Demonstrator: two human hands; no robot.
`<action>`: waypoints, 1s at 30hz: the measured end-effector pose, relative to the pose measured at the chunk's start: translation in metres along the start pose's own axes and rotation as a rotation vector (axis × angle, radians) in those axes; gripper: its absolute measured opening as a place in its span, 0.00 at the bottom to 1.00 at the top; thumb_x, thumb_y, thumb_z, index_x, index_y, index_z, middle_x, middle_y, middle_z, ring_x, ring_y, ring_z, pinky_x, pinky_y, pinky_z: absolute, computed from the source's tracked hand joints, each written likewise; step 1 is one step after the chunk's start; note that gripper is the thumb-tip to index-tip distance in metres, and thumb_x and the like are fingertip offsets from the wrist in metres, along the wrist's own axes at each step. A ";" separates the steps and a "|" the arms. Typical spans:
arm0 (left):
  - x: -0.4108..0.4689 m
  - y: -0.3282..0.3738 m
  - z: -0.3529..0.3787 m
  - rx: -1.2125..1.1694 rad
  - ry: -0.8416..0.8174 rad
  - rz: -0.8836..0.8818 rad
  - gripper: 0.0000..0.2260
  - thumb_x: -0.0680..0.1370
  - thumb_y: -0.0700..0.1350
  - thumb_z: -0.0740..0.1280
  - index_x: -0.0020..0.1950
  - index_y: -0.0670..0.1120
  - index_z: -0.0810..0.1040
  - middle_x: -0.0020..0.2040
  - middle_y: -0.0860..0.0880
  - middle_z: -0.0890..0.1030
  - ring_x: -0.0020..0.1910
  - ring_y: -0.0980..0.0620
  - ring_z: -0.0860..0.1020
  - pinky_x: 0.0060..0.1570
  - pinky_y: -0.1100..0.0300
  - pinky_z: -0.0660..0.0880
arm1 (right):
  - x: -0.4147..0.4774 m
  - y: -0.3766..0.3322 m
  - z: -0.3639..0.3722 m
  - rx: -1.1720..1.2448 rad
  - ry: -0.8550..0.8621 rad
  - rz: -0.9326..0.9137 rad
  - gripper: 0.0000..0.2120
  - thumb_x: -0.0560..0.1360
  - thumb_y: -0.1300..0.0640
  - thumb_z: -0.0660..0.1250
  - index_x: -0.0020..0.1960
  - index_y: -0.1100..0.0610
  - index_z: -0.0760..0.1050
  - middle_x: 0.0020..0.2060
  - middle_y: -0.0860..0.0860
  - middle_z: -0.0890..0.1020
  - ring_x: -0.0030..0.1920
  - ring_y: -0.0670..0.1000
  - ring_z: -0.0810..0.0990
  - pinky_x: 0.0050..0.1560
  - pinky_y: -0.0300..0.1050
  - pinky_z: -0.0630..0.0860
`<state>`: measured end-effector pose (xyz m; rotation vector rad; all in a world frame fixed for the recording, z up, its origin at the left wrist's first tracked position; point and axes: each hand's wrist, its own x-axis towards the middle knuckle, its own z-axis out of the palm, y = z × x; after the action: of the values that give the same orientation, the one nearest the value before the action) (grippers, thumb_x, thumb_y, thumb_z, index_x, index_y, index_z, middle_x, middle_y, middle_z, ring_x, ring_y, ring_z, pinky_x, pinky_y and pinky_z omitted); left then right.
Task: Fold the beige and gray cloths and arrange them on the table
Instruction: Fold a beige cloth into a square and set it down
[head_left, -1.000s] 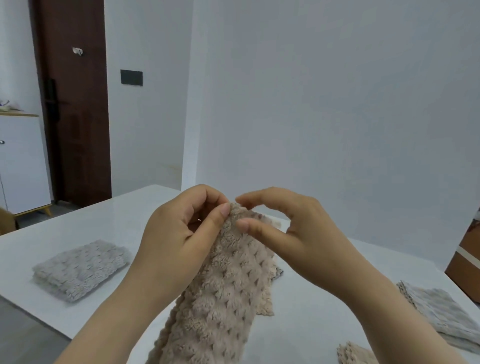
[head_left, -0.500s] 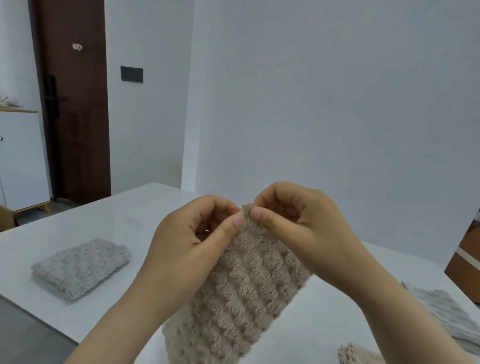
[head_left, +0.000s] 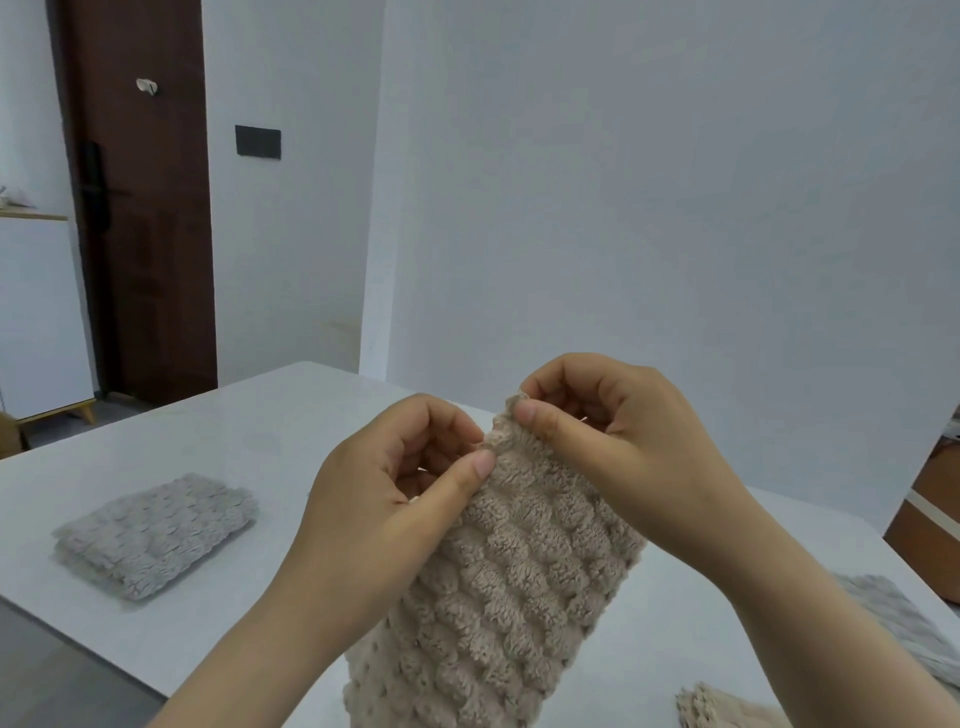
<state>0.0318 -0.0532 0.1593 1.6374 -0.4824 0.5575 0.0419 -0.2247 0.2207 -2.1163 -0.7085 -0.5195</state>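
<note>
A bumpy beige cloth (head_left: 509, 587) hangs in the air above the white table (head_left: 249, 436), held by its top edge. My left hand (head_left: 384, 499) pinches the left part of that edge between thumb and fingers. My right hand (head_left: 608, 441) pinches the edge just to the right, slightly higher. A folded gray cloth (head_left: 156, 535) lies flat on the table at the left. Another gray cloth (head_left: 904, 623) lies unfolded at the right edge, partly hidden by my right forearm. A corner of another beige cloth (head_left: 717, 709) shows at the bottom right.
The table's near-left edge (head_left: 78, 644) drops to a gray floor. A white wall stands behind the table. A dark brown door (head_left: 140, 218) and a white cabinet (head_left: 36, 312) are at the far left. A brown piece of furniture (head_left: 930, 525) stands at the right.
My right hand closed onto the cloth's top edge beside my left hand. The cloth now hangs wider and flatter between the two hands, which have begun to part.
</note>
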 end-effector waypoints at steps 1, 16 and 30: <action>-0.001 -0.001 0.000 0.003 -0.002 -0.006 0.05 0.69 0.49 0.71 0.42 0.50 0.79 0.38 0.51 0.82 0.38 0.49 0.80 0.40 0.50 0.77 | 0.000 0.001 0.000 -0.006 0.005 0.000 0.04 0.75 0.55 0.70 0.41 0.52 0.80 0.31 0.43 0.80 0.31 0.41 0.76 0.34 0.32 0.70; -0.013 -0.021 -0.003 0.100 -0.069 -0.109 0.06 0.72 0.47 0.73 0.37 0.46 0.82 0.28 0.56 0.75 0.28 0.60 0.70 0.32 0.70 0.67 | 0.004 0.012 -0.003 -0.014 0.108 0.017 0.04 0.75 0.56 0.70 0.41 0.52 0.80 0.35 0.49 0.83 0.38 0.52 0.81 0.39 0.44 0.76; -0.029 -0.055 -0.005 0.186 -0.113 -0.252 0.06 0.72 0.48 0.73 0.34 0.52 0.84 0.33 0.52 0.82 0.28 0.62 0.74 0.31 0.70 0.69 | 0.007 0.033 -0.011 -0.033 0.235 0.069 0.04 0.75 0.57 0.70 0.41 0.52 0.80 0.35 0.48 0.83 0.36 0.50 0.79 0.37 0.36 0.73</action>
<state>0.0417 -0.0409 0.0987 1.8823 -0.3055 0.3307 0.0674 -0.2474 0.2122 -2.0582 -0.4952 -0.7319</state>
